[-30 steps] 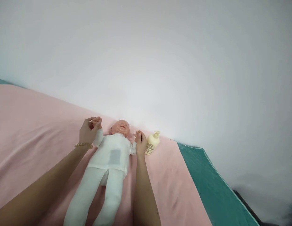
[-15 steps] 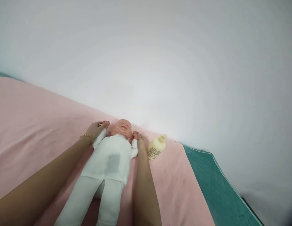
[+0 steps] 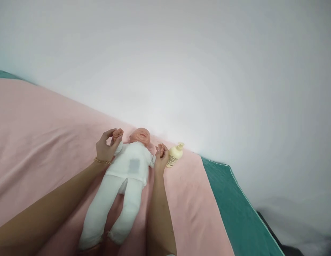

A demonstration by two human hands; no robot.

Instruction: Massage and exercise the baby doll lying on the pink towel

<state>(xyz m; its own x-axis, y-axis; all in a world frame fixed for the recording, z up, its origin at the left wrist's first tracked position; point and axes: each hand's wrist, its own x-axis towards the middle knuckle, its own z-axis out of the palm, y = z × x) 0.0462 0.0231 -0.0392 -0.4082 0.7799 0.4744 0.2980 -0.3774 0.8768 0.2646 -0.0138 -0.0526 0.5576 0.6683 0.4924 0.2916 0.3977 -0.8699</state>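
Observation:
A baby doll (image 3: 129, 160) in a white top and white trousers lies on its back on the pink cloth (image 3: 192, 199), head toward the wall. A grey patch shows on its top. My left hand (image 3: 106, 144), with a gold bracelet at the wrist, is closed round the doll's hand on the left. On the other side my right hand (image 3: 161, 159) grips the doll's other hand between thumb and fingers. Just right of my right hand stands a pale yellow pump bottle (image 3: 175, 155).
A plain white wall (image 3: 165, 71) rises behind the cloth. Green material (image 3: 235, 199) shows from under the cloth at the right, and a bit of it at the far left. Something dark lies at the lower right edge.
The view has shifted, so more of the doll's legs shows. Both of my hands have shifted a little on the doll's hands, and the fingers of both now show more clearly.

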